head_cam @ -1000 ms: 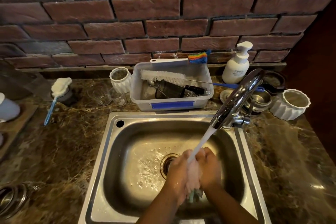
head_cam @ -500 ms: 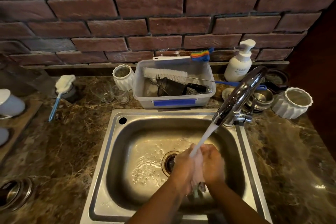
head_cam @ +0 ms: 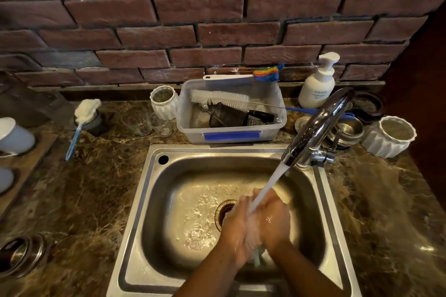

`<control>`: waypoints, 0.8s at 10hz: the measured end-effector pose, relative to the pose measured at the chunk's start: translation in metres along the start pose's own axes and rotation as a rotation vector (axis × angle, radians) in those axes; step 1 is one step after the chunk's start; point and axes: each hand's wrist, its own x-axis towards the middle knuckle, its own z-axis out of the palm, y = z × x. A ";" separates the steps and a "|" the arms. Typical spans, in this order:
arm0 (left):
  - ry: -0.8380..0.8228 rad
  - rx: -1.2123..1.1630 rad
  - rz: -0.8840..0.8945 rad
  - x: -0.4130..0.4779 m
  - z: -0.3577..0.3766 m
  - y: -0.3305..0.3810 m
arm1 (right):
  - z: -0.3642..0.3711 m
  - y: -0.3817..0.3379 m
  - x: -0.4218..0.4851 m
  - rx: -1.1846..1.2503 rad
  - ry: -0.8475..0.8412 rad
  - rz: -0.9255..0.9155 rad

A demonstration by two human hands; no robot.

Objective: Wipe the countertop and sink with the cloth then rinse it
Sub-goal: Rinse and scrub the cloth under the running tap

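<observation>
Dark marbled countertop (head_cam: 79,200) runs round a steel sink (head_cam: 149,200) below a brick wall (head_cam: 217,36); from my remote seat I judge we are in the last part of the job, the rinse. The tap (head_cam: 318,123) is running; its stream (head_cam: 270,183) falls straight onto my left hand (head_cam: 237,229) and right hand (head_cam: 275,222), which are pressed together over the basin near the drain. Both are closed round the cloth (head_cam: 257,257); most of it is buried between the palms, and only a pale greenish end hangs out below the wrists. Water pools and splashes on the basin floor. I take the wiping of stone and basin as done, since neither hand is on either; whether they are truly clean I cannot tell in this light. What I reckon is left: work the cloth through under the water, wring it, shut off the tap, and put the cloth down somewhere.
</observation>
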 end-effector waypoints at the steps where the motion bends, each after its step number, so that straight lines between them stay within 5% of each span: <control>1: 0.028 0.038 0.037 0.007 -0.009 0.003 | -0.008 0.004 0.005 0.105 0.129 0.049; 3: 0.112 0.112 0.113 0.026 -0.013 0.009 | 0.007 -0.003 -0.022 -0.001 0.095 -0.115; 4: 0.022 0.158 0.052 0.017 -0.006 0.002 | 0.010 -0.009 -0.025 -0.033 0.064 -0.174; 6: -0.027 0.130 0.069 -0.001 0.003 0.006 | -0.011 0.013 0.010 0.183 0.047 0.102; 8: 0.114 0.103 0.078 0.015 -0.011 0.020 | -0.020 -0.016 -0.018 0.282 -0.014 0.148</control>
